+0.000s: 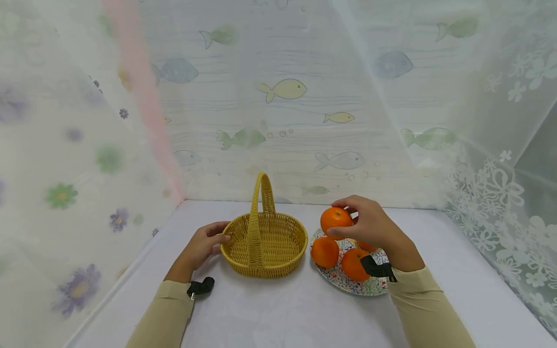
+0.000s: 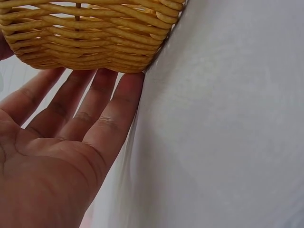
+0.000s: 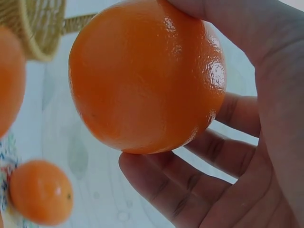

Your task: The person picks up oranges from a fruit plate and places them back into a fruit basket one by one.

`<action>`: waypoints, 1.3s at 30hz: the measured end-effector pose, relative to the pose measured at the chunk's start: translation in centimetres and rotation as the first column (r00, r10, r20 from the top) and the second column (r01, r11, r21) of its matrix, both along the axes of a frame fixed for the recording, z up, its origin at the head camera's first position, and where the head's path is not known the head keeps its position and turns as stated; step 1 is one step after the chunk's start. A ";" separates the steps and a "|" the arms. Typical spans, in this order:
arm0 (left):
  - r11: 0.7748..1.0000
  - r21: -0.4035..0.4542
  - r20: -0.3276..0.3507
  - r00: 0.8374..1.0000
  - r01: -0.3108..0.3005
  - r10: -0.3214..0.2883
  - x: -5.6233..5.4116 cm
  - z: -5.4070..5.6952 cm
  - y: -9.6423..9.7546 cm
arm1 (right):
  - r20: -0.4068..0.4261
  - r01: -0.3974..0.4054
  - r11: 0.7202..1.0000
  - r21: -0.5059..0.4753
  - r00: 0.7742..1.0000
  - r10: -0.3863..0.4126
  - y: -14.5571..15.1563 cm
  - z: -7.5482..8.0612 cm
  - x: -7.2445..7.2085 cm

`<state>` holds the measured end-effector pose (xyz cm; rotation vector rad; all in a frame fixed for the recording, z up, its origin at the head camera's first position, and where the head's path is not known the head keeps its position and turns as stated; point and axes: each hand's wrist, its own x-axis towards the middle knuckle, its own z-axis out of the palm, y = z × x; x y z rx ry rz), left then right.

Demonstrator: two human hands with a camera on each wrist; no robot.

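In the head view, my right hand (image 1: 367,220) grips an orange (image 1: 335,222) between thumb and fingers, raised over the back left of a speckled plate (image 1: 332,282). The right wrist view shows this glossy orange (image 3: 147,76) large, fingertips against its far side. Three more oranges, one of them at the plate's left (image 1: 325,252), lie on the plate; my right hand and wrist partly hide one. My left hand (image 1: 204,246) holds the left end of a yellow wicker basket (image 1: 278,270), thumb over the rim. In the left wrist view its fingers (image 2: 114,114) touch the basket's lower side.
The basket's tall arched handle (image 1: 254,217) rises between my hands. A white cloth (image 1: 270,314) covers the table. Behind it hangs a curtain (image 1: 287,121) printed with fish, with a flowered curtain (image 1: 74,217) on the left and a lacy one (image 1: 491,212) on the right.
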<state>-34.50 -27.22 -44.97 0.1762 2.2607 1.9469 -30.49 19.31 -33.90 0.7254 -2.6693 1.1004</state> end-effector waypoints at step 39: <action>0.999 0.005 -0.009 0.999 0.048 -0.048 -0.4 -0.6 -0.2 | 0.055 -0.092 0.994 0.058 0.995 0.089 -10.8 -4.8 0.1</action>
